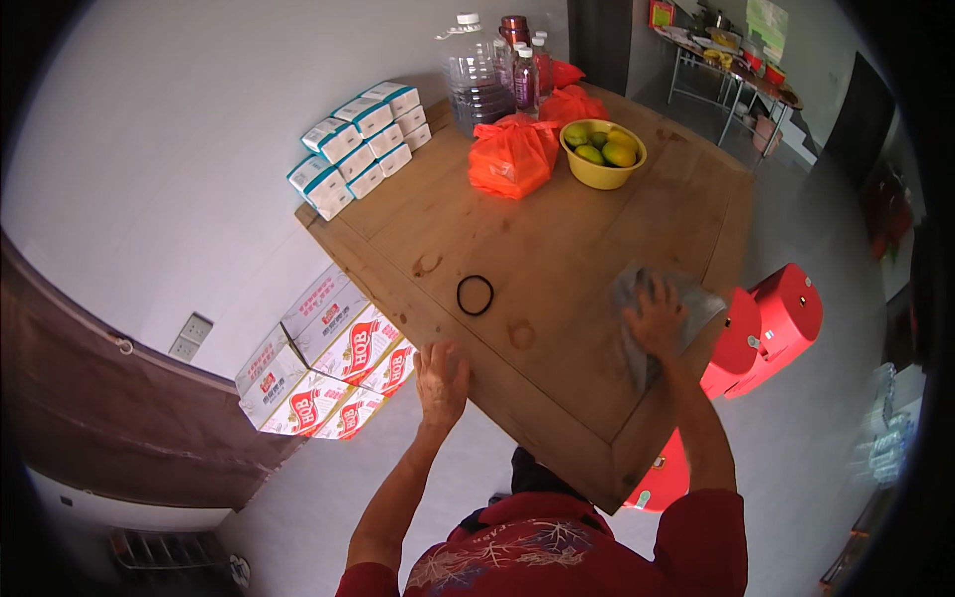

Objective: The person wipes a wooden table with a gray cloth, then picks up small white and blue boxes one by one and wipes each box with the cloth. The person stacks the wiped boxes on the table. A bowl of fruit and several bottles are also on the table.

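Note:
A square wooden table [557,259] with ring-shaped stains lies before me, one corner towards my body. My right hand [657,316] presses flat, fingers spread, on a thin grey cloth [638,350] near the table's right edge. The cloth is crumpled and looks partly see-through. At the left front edge rests my left hand [442,383], its fingers extended over the rim and slightly blurred, with nothing visible in it. Between the hands, closer to the left one, a thin black ring [491,296] lies on the wood.
Tissue packs [363,139] stand stacked at the far left. Further back are a large plastic jug [473,80], bottles [525,85], red bags [513,157] and a yellow bowl [599,177] of green and yellow fruit. Beer cartons [328,363] and red stools [786,328] flank the table.

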Action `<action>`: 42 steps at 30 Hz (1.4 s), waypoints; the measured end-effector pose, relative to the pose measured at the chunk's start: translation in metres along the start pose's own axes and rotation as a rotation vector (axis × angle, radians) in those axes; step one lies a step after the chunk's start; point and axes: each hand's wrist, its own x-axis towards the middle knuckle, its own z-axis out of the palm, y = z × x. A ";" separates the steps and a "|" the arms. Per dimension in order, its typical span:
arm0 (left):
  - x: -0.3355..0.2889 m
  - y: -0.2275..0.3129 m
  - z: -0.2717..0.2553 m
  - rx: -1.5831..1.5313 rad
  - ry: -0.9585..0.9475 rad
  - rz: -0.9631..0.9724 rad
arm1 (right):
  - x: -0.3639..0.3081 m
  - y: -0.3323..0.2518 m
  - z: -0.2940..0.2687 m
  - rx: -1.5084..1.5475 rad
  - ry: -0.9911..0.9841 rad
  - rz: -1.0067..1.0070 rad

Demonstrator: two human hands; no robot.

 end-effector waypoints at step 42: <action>0.189 -0.219 -0.001 -0.057 -0.112 -0.036 | 0.072 -0.280 0.013 0.197 -0.204 -0.149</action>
